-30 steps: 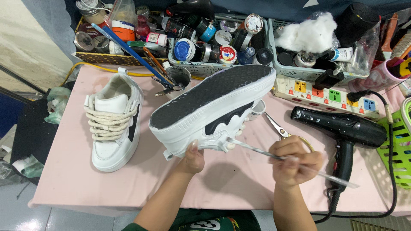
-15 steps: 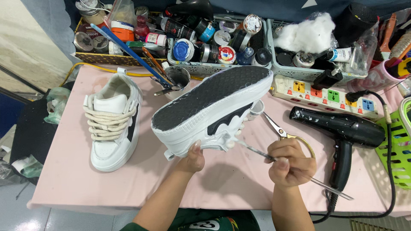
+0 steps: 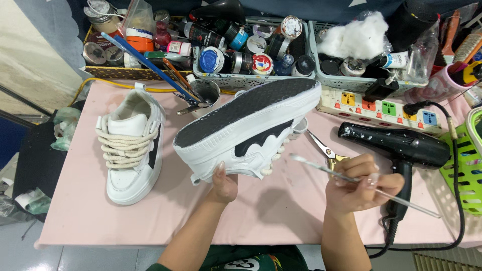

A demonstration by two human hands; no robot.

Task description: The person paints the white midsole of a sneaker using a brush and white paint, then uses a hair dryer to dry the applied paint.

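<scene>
at the left of the pink desk [image 3: 75,216] a white sneaker [image 3: 129,145] with cream laces is set upright, untouched. just to its right a second white shoe [image 3: 251,125] is held up off the desk, tipped on its side so that the dark sole is turned upward; its long axis is run from lower left, near the heel, to upper right, near the toe. the lower edge of this shoe is pinched by the left hand [image 3: 223,183], with fingers closed against the upper from beneath. to the right, a thin brush [image 3: 361,183] is gripped by the right hand [image 3: 361,188], fingers pressed together around the handle; the tip is pointed left toward the shoe's side and is kept just apart from it, though contact cannot be ruled out from this angle. scissors [image 3: 321,148] are partly seen behind the brush. a black hair dryer [image 3: 396,145] is laid further right, near a power strip [image 3: 386,108].
</scene>
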